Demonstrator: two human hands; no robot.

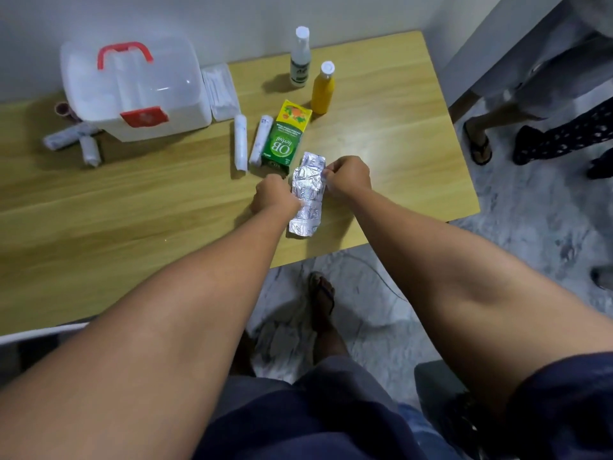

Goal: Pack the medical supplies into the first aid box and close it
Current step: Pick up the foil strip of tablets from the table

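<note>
A silver foil blister strip (306, 194) lies lengthwise near the table's front right edge. My left hand (273, 197) pinches its left side and my right hand (348, 175) pinches its upper right corner. Just behind it lies a green medicine carton (285, 139), with two white bandage rolls (241, 142) (261, 140) to its left. A yellow bottle (323, 88) and a white bottle (301, 58) stand upright further back. The white first aid box (132, 91), with a red handle and red latch, sits shut at the back left.
A flat white packet (220, 91) lies beside the box. More bandage rolls (79, 141) and a small dark red item (62, 108) lie left of the box. The wooden table (132, 200) ends at the right, where other people's legs (530, 127) stand on the floor.
</note>
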